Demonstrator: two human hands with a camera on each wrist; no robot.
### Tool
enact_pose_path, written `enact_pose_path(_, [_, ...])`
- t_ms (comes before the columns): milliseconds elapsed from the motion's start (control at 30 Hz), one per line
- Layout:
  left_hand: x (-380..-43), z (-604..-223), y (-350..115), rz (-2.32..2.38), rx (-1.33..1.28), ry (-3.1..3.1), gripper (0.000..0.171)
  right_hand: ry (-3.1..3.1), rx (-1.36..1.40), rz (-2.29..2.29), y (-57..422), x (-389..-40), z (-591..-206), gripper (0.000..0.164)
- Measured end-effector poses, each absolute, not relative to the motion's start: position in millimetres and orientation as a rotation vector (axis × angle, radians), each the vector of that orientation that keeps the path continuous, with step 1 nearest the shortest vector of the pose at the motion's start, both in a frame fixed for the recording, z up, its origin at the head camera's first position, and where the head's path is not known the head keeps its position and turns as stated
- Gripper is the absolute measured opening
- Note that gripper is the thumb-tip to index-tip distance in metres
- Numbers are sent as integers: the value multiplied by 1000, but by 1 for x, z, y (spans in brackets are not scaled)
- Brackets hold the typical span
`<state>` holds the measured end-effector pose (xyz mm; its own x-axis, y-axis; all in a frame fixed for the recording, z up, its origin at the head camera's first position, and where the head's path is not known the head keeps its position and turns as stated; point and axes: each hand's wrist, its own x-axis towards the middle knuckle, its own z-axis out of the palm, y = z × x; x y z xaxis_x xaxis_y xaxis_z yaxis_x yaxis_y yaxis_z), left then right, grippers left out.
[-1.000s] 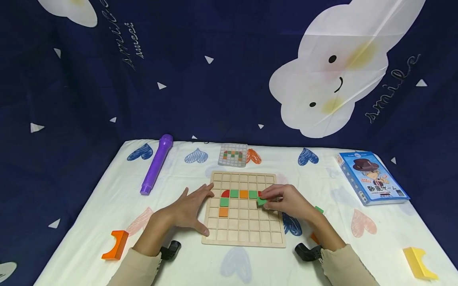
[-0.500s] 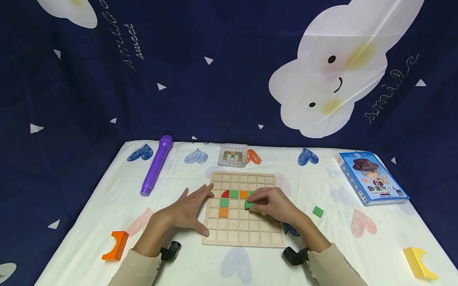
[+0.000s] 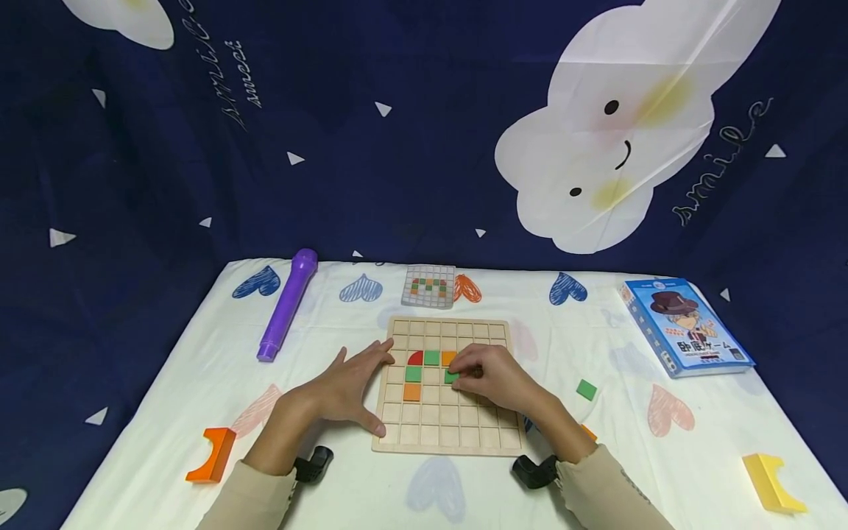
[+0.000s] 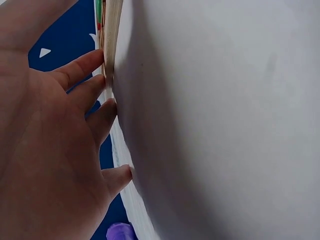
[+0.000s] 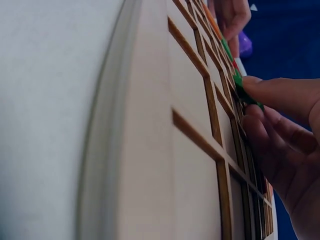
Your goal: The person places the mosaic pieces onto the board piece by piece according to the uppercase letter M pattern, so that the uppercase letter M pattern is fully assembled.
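A wooden grid board (image 3: 447, 436) lies on the table, holding a red quarter-round tile (image 3: 415, 358), green tiles (image 3: 431, 358) and orange tiles (image 3: 411, 392) in its cells. My left hand (image 3: 341, 390) rests along the board's left edge, fingers spread and thumb near the lower left corner. Over the board's middle, my right hand (image 3: 498, 377) pinches a green square tile (image 3: 451, 377) just below an orange tile in the upper row. The right wrist view shows that green tile (image 5: 242, 89) tilted between thumb and fingers at the grid. My right hand hides the row's right end.
Behind the board lies a small pattern card (image 3: 428, 287). A purple microphone-shaped stick (image 3: 288, 305) is at left, a blue box (image 3: 689, 327) at right. A loose green tile (image 3: 586, 389) and an orange one (image 3: 588, 433) lie near my right forearm. Orange (image 3: 212, 456) and yellow (image 3: 774, 483) arch blocks flank the front.
My right hand has slid left across the board with the green tile, from the row's right end to below the orange tile. My left hand has stayed on the board's edge.
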<state>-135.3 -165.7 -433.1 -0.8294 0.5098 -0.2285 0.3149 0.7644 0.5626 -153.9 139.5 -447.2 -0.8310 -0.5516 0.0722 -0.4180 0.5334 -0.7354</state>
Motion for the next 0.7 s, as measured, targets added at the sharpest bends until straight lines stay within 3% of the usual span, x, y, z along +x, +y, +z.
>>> enact_pose_path(700, [-134,-432,-165,734,627,2590,112,2668,-790,-1086,133,-153,-448,15])
